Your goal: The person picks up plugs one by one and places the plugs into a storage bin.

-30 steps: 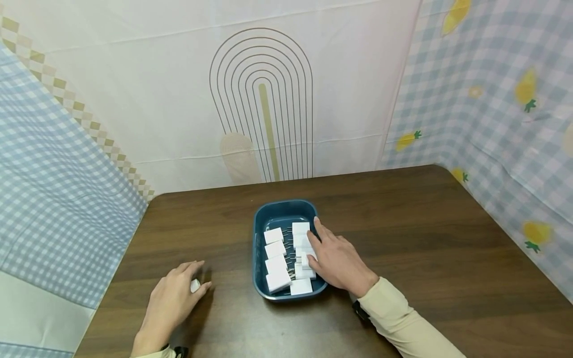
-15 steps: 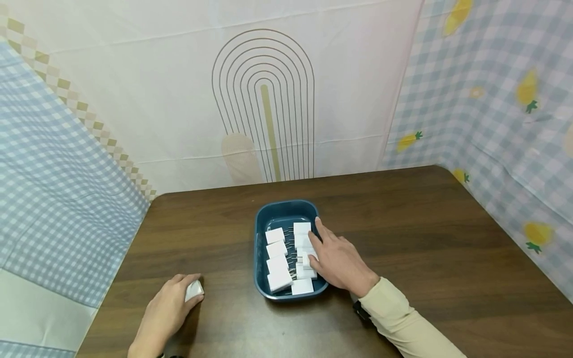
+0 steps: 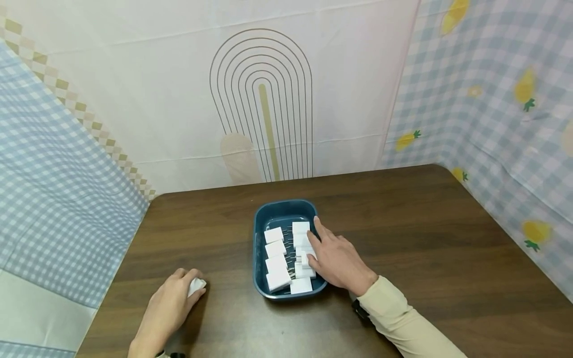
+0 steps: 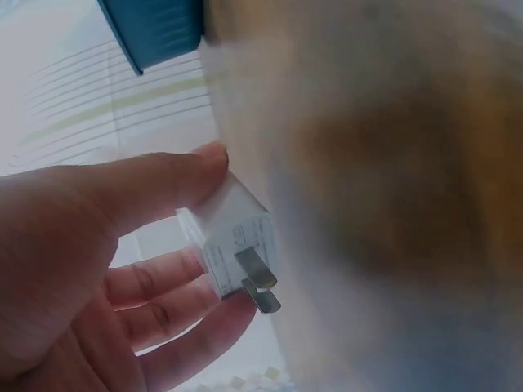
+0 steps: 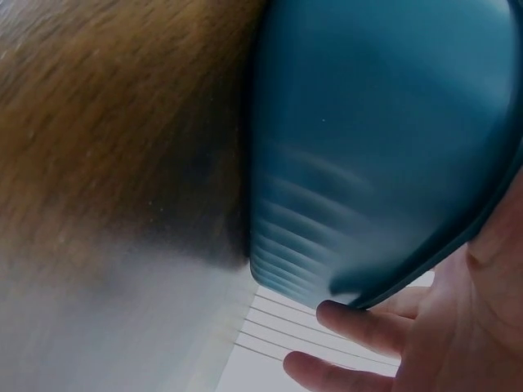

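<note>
At the left of the table, my left hand [image 3: 167,306] pinches a white charger plug [image 3: 196,286] between thumb and fingers. The left wrist view shows the plug [image 4: 233,224] with its two flat metal prongs facing away from the palm. My right hand [image 3: 337,259] lies over the right rim of a blue bin [image 3: 258,268], fingers spread and fairly straight. Several white charger plugs [image 3: 278,280] lie in two columns inside, prongs toward the middle. My right thumb is beside the right column; whether it touches a plug I cannot tell. In the right wrist view, fingers [image 5: 359,327] extend past the bin's rim.
The bin stands mid-table on a dark wooden table [image 3: 425,238]. A white cloth [image 3: 179,99] with an arch print hangs behind the far edge. Checked cloths hang at the left [image 3: 58,174] and right [image 3: 501,149].
My left hand has drawn slightly back toward me and turned, so more of the plug shows than a second ago. The right hand and the bin have stayed put.
</note>
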{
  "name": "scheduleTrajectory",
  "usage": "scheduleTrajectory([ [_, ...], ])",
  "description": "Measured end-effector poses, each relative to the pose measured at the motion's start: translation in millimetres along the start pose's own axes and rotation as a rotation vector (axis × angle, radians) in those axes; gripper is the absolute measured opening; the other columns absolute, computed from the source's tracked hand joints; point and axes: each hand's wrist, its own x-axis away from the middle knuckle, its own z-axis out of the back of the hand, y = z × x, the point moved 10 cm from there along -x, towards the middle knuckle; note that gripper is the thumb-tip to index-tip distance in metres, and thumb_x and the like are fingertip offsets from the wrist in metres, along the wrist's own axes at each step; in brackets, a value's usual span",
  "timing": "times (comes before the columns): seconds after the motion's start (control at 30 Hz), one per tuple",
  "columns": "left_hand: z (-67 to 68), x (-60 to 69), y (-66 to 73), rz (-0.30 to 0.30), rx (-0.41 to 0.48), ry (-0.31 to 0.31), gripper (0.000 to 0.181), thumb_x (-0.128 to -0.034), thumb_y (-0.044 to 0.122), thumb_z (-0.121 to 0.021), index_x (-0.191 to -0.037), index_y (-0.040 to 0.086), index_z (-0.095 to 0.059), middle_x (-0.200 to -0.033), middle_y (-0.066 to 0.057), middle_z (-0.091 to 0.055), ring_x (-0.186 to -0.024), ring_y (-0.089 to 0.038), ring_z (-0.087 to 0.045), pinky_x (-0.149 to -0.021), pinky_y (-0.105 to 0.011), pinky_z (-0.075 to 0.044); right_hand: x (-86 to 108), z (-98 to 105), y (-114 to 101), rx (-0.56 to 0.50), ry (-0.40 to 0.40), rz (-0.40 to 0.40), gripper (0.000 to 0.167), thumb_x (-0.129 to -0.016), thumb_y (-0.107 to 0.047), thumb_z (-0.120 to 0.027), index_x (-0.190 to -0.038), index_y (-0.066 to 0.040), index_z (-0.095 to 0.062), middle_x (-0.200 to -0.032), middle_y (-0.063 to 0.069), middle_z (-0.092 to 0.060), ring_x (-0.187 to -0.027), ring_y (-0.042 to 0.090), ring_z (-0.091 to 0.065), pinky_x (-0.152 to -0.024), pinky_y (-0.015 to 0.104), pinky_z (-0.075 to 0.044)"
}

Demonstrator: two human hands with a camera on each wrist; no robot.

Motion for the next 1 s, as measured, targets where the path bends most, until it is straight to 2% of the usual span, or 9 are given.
scheduleTrajectory([
  [0.23, 16.1, -7.3, 17.6, -0.059, -0.007, 0.08, 0.032, -0.079, 0.018, -0.088, -0.101, 0.018, -0.064, -0.088, -0.003, -0.063, -0.067, -0.013, -0.056, -0.056, -0.034, -0.048, -1.0, 0, 0, 0.005, -0.009, -0.003, 0.059, -0.102, -0.04, -0.056, -0.15, -0.007, -0.048, -0.166, 0.02, -0.026, -0.142, 0.033, -0.048, -0.106, 0.056, -0.047],
  [0.47, 27.5, -13.3, 33.9, -0.074, -0.002, 0.14, 0.032, -0.0783, 0.018, -0.086, -0.1, 0.019, -0.062, -0.087, -0.001, -0.062, -0.063, -0.011, -0.053, -0.053, -0.032, -0.043, -0.7, 0, 0, 0.012, -0.002, -0.001, 0.059, -0.101, -0.04, -0.057, -0.15, -0.007, -0.049, -0.166, 0.02, -0.027, -0.142, 0.033, -0.049, -0.105, 0.055, -0.048],
  [0.7, 39.8, -19.3, 52.6, -0.145, -0.019, 0.236, 0.033, -0.0767, 0.021, -0.087, -0.096, 0.018, -0.061, -0.083, 0.002, -0.06, -0.056, -0.008, -0.049, -0.049, -0.028, -0.04, 0.5, 2, -1, 0.012, 0.009, 0.002, 0.058, -0.101, -0.039, -0.058, -0.149, -0.007, -0.05, -0.165, 0.02, -0.028, -0.14, 0.033, -0.051, -0.104, 0.055, -0.049],
  [0.87, 47.0, -25.0, 66.3, -0.193, -0.04, 0.295, 0.034, -0.0735, 0.026, -0.089, -0.092, 0.019, -0.061, -0.079, 0.004, -0.063, -0.065, -0.01, -0.055, -0.049, -0.027, -0.042, 0.3, 2, -1, 0.006, 0.006, 0.001, 0.058, -0.101, -0.039, -0.058, -0.149, -0.006, -0.05, -0.166, 0.02, -0.028, -0.14, 0.033, -0.051, -0.104, 0.055, -0.049],
  [1.0, 51.2, -30.5, 76.9, -0.225, 0.012, 0.318, 0.037, -0.0729, 0.027, -0.089, -0.096, 0.018, -0.061, -0.081, 0.006, -0.062, -0.072, -0.01, -0.056, -0.054, -0.027, -0.045, -0.4, 1, -1, 0.011, 0.005, -0.003, 0.058, -0.101, -0.039, -0.057, -0.149, -0.007, -0.05, -0.166, 0.02, -0.028, -0.14, 0.033, -0.051, -0.105, 0.054, -0.049],
])
